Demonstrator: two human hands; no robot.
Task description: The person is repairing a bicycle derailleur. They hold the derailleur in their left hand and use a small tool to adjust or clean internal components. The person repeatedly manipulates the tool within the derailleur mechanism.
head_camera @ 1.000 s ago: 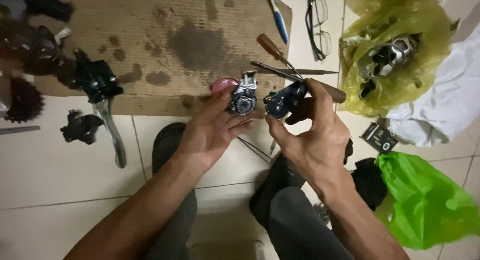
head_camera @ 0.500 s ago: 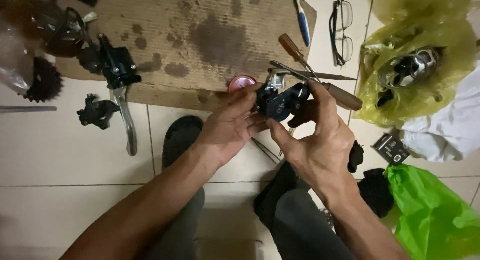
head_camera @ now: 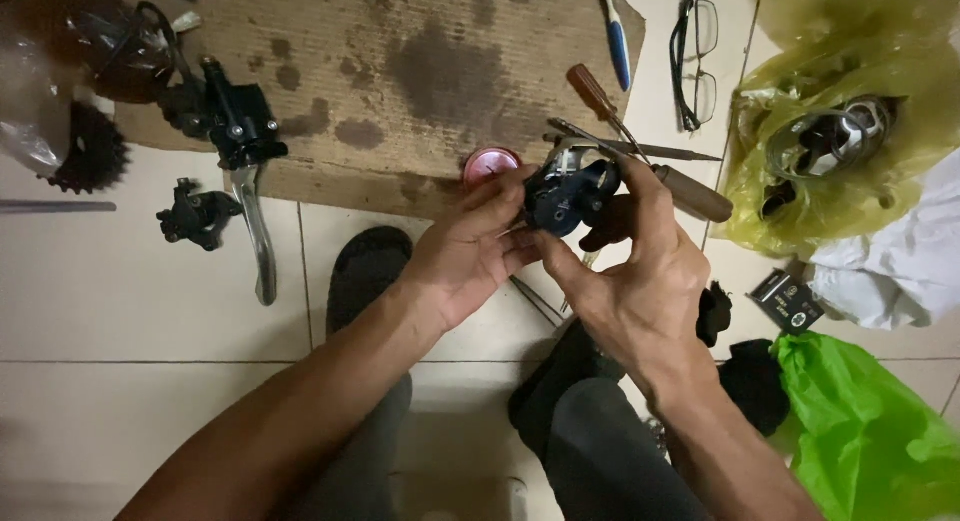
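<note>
Head view: left hand (head_camera: pixel 470 256) and right hand (head_camera: pixel 640 281) clasp dark metal part (head_camera: pixel 570 193), long axis crosswise.

The brake lever (head_camera: pixel 245 171) lies on the cardboard sheet's (head_camera: pixel 400 71) left edge. The glasses (head_camera: pixel 695 61) lie right of the cardboard, the plastic bag (head_camera: pixel 850 151) farther right.

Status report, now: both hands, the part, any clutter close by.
Left hand and right hand both grip the dark metal part. Part held above stained cardboard. Screwdrivers and pink lid close behind.
</note>
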